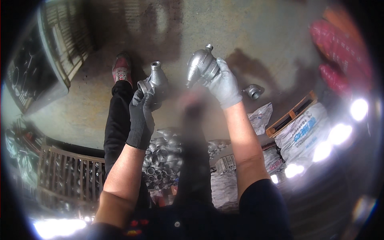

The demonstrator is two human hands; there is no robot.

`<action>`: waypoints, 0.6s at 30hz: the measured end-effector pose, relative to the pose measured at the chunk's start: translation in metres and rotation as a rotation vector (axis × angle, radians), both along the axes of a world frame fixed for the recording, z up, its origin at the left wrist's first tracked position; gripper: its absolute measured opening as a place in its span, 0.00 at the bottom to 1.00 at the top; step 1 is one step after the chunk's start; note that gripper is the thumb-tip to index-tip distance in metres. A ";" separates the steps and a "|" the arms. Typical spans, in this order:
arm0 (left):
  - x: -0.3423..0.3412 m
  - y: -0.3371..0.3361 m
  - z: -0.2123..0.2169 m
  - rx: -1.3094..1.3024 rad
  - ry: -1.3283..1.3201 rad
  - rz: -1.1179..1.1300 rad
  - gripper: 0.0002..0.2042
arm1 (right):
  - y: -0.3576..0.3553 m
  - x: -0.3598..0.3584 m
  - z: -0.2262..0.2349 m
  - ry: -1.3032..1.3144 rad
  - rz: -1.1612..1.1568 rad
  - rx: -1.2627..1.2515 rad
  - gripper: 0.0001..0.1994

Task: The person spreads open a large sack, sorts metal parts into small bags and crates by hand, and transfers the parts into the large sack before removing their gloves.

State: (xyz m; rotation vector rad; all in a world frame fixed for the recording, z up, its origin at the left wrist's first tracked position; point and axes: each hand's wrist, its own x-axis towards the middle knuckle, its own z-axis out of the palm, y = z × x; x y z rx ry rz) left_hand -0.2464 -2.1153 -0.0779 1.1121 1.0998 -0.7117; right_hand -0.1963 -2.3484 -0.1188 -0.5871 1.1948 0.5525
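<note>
My left hand [141, 116], in a dark knit glove, is closed round the flanged side of a silver-grey metal casting [159, 82]. This casting has a bulbous body and a short open neck that points up. To the right, my right hand [226, 87] wears a pale grey glove and grips a similar rounded metal casting [200, 65], tilted, with its narrow neck at the top. Both pieces are held up in front of me, apart from each other. On the floor, just right of my right wrist, lies another metal fitting [253, 91] with a round opening.
Many grey castings [158, 160] are heaped near my legs. A metal-framed bin [60, 76] holds parts at left, with a slatted crate [68, 170] below it. At right are a wooden pallet [292, 114], white sacks [306, 138] and red sacks [336, 48].
</note>
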 end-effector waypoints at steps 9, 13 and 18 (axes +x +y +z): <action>0.003 -0.003 0.003 -0.002 -0.004 -0.030 0.15 | 0.017 -0.006 0.048 -0.185 0.391 -0.094 0.10; 0.012 -0.015 0.012 -0.072 -0.046 -0.113 0.17 | 0.054 -0.048 0.038 -0.499 1.200 -0.814 0.09; -0.005 -0.028 0.007 -0.214 -0.107 -0.190 0.14 | 0.107 -0.069 0.055 -0.579 1.969 -1.084 0.09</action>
